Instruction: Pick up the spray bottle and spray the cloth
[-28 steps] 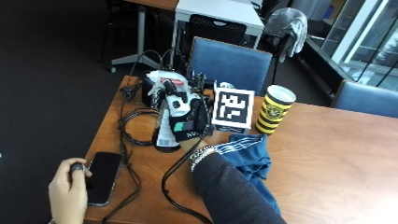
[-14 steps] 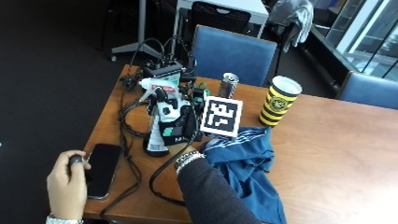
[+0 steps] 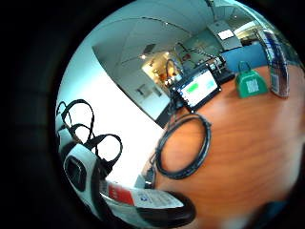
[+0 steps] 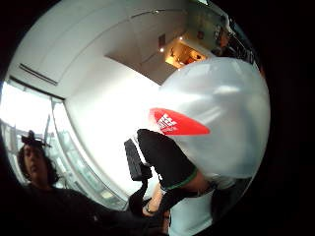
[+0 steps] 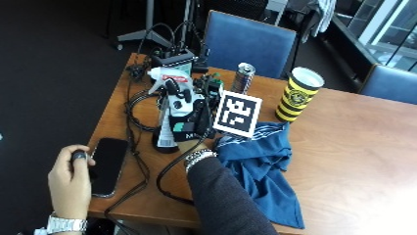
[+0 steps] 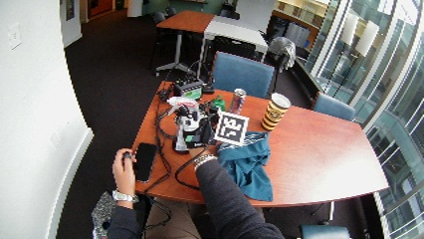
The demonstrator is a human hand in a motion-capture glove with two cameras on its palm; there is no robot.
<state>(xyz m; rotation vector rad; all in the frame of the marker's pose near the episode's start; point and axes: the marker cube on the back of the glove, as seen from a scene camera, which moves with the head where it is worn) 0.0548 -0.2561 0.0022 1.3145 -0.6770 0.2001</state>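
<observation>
The gloved right hand has its fingers curled round the spray bottle, which stands upright toward the far left corner of the table, among black cables. The blue cloth lies crumpled just beside it, reaching to the near edge.

The bottle looks like rigid plastic, smooth and likely a little slippery, its weight depending on fill, which cannot be read here. The neck under the trigger head seems the best hold, leaving a finger free for the trigger. The cloth is soft and will not resist the spray.

The outside view gives the layout: a phone under the bare left hand, a can and a yellow cup near the far edge. The thumb-side palm view alone shows a gloved finger lying against the translucent bottle body. The little-finger view shows the coiled cable on the wood instead
</observation>
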